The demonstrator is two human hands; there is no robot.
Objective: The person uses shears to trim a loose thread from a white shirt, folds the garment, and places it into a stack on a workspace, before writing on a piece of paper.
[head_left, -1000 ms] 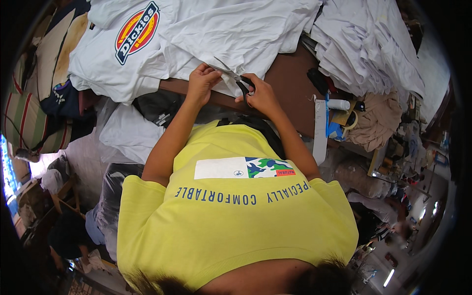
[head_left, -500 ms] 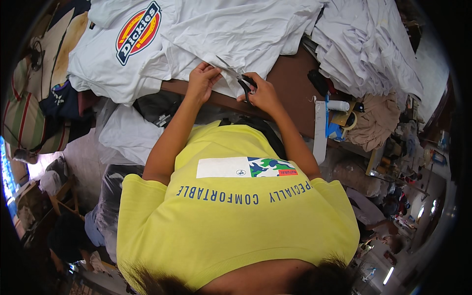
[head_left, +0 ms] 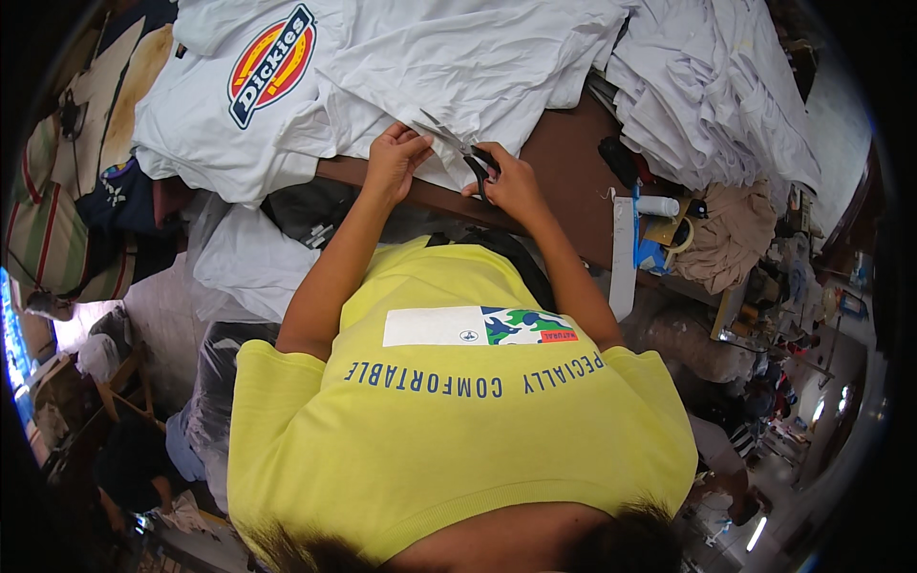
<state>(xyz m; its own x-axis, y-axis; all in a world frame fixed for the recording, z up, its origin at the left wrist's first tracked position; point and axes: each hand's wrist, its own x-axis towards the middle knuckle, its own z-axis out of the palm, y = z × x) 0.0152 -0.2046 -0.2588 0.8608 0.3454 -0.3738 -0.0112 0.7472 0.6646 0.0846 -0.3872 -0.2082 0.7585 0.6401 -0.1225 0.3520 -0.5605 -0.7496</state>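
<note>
A white T-shirt (head_left: 196, 119) with a large red, yellow and dark-blue printed emblem lies spread across the brown table, its near part bunched toward me. My left hand (head_left: 394, 162) is closed in a pinch at the near edge of the white cloth. Black-handled scissors (head_left: 446, 136) sit in my right hand (head_left: 511, 183), whose fingers are in the handles. Their blades are parted and point to the far left, over the cloth beside my left fingertips. Whether anything lies between the blades is too small to tell.
A tall pile of white garments (head_left: 707, 95) fills the far right of the brown table (head_left: 573, 158). Tape (head_left: 680, 235), a white roll (head_left: 657, 205) and crumpled beige cloth (head_left: 731, 239) lie at the right. White cloth (head_left: 250, 263) hangs below the left edge. Other people sit behind, on both sides.
My hands and the scissors have hardly moved; the T-shirt has shifted a touch to the right in view. The person at the lower right has changed position.
</note>
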